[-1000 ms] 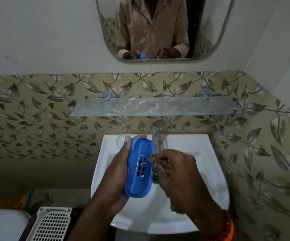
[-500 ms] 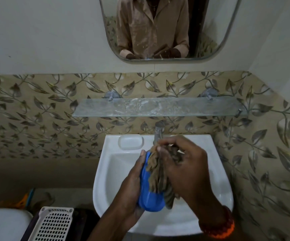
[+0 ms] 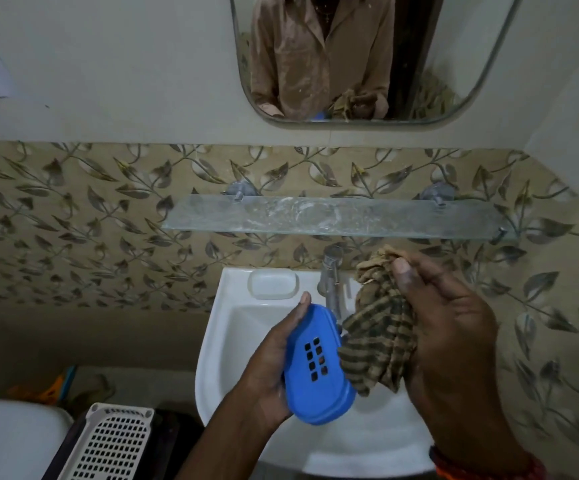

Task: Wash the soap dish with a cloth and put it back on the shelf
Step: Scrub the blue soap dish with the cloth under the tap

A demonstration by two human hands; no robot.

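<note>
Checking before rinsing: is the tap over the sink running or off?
Looks off: no stream shows below the tap, though its spout is partly hidden by the blue soap dish.

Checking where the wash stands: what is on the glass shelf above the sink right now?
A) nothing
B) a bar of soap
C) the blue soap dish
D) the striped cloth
A: the glass shelf is bare; the left hand holds the blue soap dish and the right hand holds the striped cloth over the sink.
</note>
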